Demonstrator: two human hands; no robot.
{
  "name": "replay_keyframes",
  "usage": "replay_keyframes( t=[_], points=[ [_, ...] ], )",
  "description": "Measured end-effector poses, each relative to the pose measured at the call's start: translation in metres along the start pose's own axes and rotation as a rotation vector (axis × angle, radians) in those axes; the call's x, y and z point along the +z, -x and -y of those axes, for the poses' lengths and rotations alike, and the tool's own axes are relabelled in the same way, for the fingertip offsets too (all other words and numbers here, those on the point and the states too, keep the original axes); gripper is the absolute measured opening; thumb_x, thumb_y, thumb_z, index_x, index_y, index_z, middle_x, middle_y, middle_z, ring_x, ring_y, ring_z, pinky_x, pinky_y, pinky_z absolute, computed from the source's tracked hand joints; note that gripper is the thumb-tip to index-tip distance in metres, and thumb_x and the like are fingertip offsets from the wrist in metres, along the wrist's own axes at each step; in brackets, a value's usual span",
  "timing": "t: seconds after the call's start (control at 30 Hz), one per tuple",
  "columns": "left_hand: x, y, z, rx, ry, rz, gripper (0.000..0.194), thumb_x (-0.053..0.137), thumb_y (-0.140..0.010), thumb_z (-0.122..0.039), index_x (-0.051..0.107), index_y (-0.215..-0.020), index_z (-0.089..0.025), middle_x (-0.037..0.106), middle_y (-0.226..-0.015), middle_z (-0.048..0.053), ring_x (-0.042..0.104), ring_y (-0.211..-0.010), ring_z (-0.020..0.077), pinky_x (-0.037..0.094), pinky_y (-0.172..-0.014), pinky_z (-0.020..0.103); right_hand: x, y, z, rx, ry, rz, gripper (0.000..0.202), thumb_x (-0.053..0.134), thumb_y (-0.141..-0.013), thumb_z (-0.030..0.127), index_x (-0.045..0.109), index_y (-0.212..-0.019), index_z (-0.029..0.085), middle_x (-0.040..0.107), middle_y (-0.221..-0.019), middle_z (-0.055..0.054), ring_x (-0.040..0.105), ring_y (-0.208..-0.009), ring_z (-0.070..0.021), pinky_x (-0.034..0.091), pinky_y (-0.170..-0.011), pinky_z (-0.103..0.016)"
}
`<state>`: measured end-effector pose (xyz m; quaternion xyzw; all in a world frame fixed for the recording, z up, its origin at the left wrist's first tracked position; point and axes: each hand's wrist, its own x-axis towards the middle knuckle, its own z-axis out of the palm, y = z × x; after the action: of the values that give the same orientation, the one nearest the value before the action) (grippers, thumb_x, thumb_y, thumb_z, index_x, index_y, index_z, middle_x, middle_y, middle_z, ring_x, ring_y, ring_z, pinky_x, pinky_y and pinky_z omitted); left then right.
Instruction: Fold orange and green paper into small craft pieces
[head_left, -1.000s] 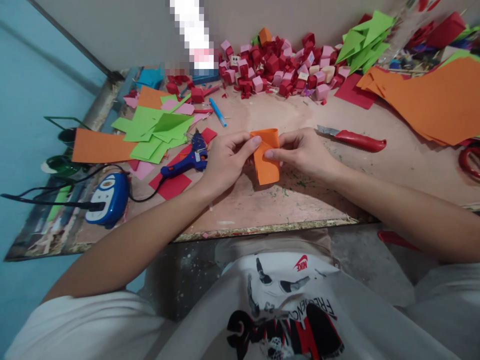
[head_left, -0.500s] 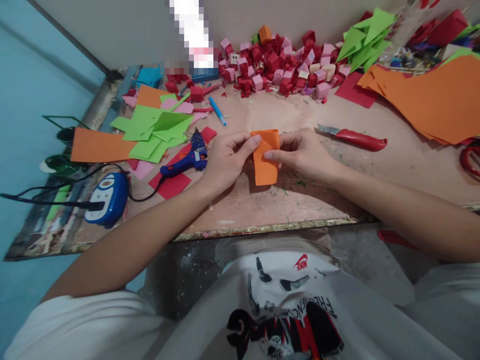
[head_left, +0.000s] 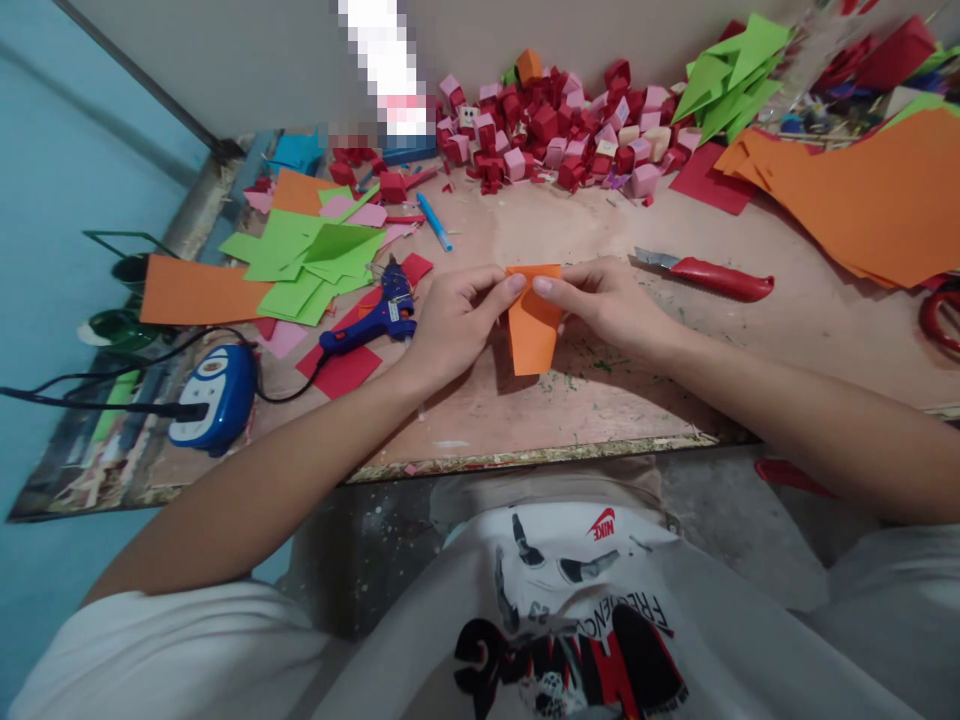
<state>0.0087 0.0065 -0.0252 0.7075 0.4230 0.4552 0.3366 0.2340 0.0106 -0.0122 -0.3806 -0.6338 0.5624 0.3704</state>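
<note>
A small folded piece of orange paper [head_left: 534, 335] is held upright over the wooden table, its lower end hanging free. My left hand [head_left: 466, 315] pinches its upper left corner, thumb in front. At the upper right, my right hand [head_left: 607, 300] grips the same paper, with the thumb pressed on its face close to the left thumb. The fingers behind the paper are mostly hidden. A blue glue gun [head_left: 375, 325] lies just left of my left hand. To the right of my right hand rests a red-handled knife [head_left: 724, 279].
Many red and pink paper cubes [head_left: 544, 125] are heaped along the back. Green sheets [head_left: 300, 250] and a blue power socket [head_left: 215, 398] with a cable lie at left. Large orange sheets [head_left: 862, 200] and red scissors [head_left: 943, 318] are at right. A blue pen [head_left: 435, 222] lies behind my hands.
My right thumb has moved up and is now near the paper's top edge, beside the left thumb. The paper has shifted slightly and its lower part looks narrower.
</note>
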Motion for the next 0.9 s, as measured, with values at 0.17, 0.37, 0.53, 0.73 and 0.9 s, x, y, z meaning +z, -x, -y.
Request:
replay_keyframes(
  t=[0.17,0.37,0.53,0.73,0.9],
  points=[
    [0.0005,-0.0006,-0.0021,0.007,0.024,0.029,0.054,0.073,-0.108,-0.057,0.062,-0.07,-0.021,0.053,-0.067,-0.001,0.045,-0.063,0.0142,0.033,-0.059,0.031,-0.001,-0.001,-0.0041,0.012,0.016,-0.008,0.053,0.087,-0.101,0.072,0.084,-0.082,0.023,0.077,-0.078,-0.004,0.068,-0.073,-0.0188,0.057,-0.067,-0.031],
    [0.0001,-0.0021,-0.0047,0.019,0.019,0.065,0.05,0.071,-0.108,-0.052,0.058,-0.07,-0.021,0.049,-0.066,-0.001,0.043,-0.063,0.0141,0.036,-0.06,0.03,0.0004,-0.0006,-0.0019,0.045,-0.039,-0.018,0.06,0.083,-0.105,0.073,0.079,-0.078,0.021,0.074,-0.076,-0.004,0.069,-0.073,-0.0186,0.057,-0.067,-0.03],
    [-0.0007,-0.0015,-0.006,0.006,0.01,0.069,0.046,0.07,-0.108,-0.05,0.062,-0.073,-0.021,0.054,-0.068,-0.001,0.045,-0.065,0.0143,0.038,-0.061,0.03,-0.0002,-0.001,-0.0032,0.046,-0.031,-0.035,0.064,0.079,-0.105,0.078,0.08,-0.079,0.02,0.075,-0.078,-0.005,0.07,-0.074,-0.0184,0.056,-0.065,-0.029],
    [-0.0007,-0.0008,-0.0042,0.009,0.003,-0.01,0.055,0.073,-0.108,-0.062,0.065,-0.072,-0.021,0.058,-0.068,0.0,0.047,-0.064,0.0147,0.037,-0.06,0.031,-0.0007,-0.001,-0.002,0.057,-0.048,0.055,0.064,0.088,-0.094,0.083,0.085,-0.083,0.019,0.081,-0.081,-0.007,0.071,-0.072,-0.0175,0.059,-0.067,-0.028],
    [-0.0025,-0.0026,-0.003,0.007,0.042,-0.045,0.061,0.073,-0.107,-0.072,0.065,-0.072,-0.023,0.061,-0.068,0.001,0.053,-0.064,0.0165,0.042,-0.059,0.033,-0.0007,0.0024,0.0026,0.059,-0.018,0.097,0.056,0.091,-0.096,0.075,0.088,-0.085,0.02,0.082,-0.082,-0.007,0.073,-0.073,-0.0188,0.061,-0.069,-0.031]
  ],
)
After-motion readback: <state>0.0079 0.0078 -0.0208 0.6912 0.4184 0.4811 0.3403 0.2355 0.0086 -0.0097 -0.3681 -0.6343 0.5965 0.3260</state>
